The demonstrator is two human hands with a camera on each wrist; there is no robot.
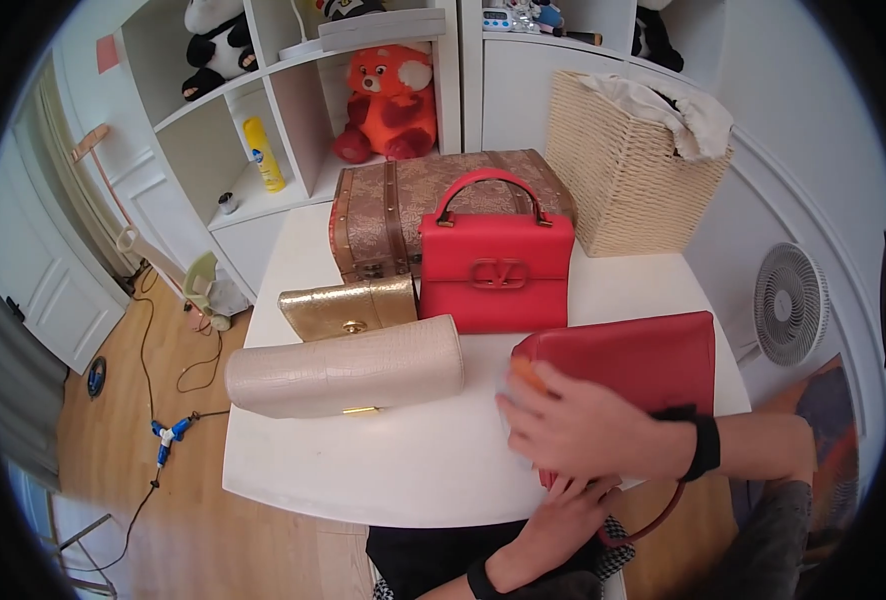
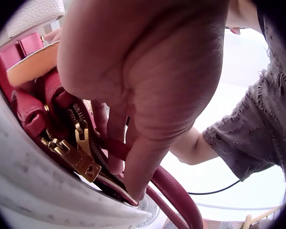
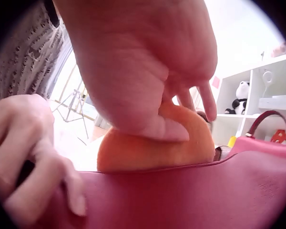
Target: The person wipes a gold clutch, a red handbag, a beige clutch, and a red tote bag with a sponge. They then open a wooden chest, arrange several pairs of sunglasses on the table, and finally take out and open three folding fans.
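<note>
A dark red leather handbag (image 1: 633,365) lies at the table's right side, its zipped opening (image 2: 93,157) toward the person. My left hand (image 1: 563,525) grips the bag at this zipped edge, fingers bent over it beside the dark red handle (image 1: 653,520). Above it, my right hand (image 1: 588,425) pinches a fuzzy orange pad (image 3: 152,143) with rounded edges, the thumb lying flat across its face. In the right wrist view the pad's lower edge meets the bag's upper edge. Part of the pad is hidden behind the hand.
Left of the bag lie a cream crocodile-pattern bag (image 1: 343,370) and a gold clutch (image 1: 348,308). Behind stand a bright red handbag (image 1: 493,265) and a brown patterned trunk (image 1: 363,215). A woven basket (image 1: 633,165) and a white fan (image 1: 790,303) are at right.
</note>
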